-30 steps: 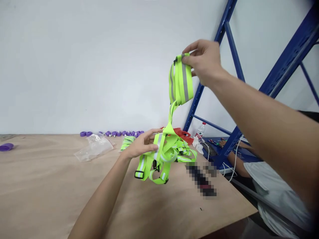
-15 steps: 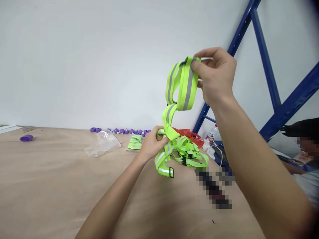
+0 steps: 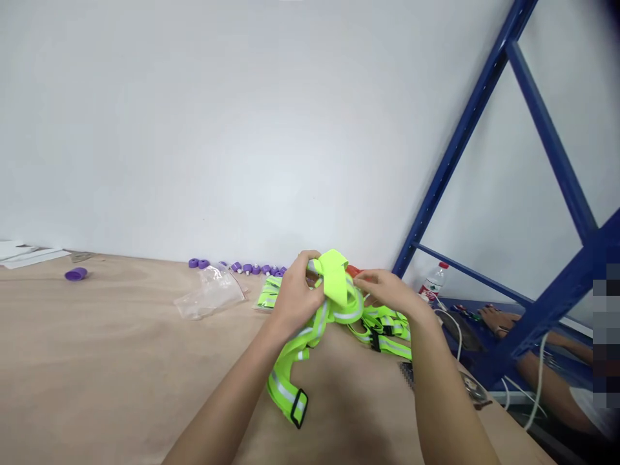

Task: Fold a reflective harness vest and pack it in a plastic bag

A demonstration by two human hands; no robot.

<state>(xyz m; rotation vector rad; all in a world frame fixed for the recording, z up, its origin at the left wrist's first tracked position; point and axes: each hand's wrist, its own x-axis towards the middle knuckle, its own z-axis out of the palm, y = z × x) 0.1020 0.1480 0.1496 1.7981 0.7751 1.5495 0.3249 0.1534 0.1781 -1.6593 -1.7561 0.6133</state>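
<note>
A neon-yellow reflective strap (image 3: 335,283) with a silver stripe is bunched and looped over the table at the centre. Its tail hangs down towards me and ends in a black buckle (image 3: 299,408). My left hand (image 3: 296,297) is closed around the gathered strap. Close on the right, my right hand (image 3: 390,294) pinches the edge of a loop, its fingertips partly hidden behind the strap. Behind my right wrist lies a heap of similar straps (image 3: 387,326) with black buckles. Left of my left hand is a clear pack holding a folded strap (image 3: 268,292).
An empty clear plastic bag (image 3: 210,294) lies to the left, with several small purple caps (image 3: 248,268) along the wall. Farther left are a purple cup-shaped piece (image 3: 76,274) and papers (image 3: 36,256). A blue rack (image 3: 460,148), a bottle (image 3: 434,281) and another person's hand (image 3: 498,319) are at right.
My right hand has come down from high up to beside my left hand, lowering the loops it held. The buckled tail now hangs lower and nearer. The view has shifted.
</note>
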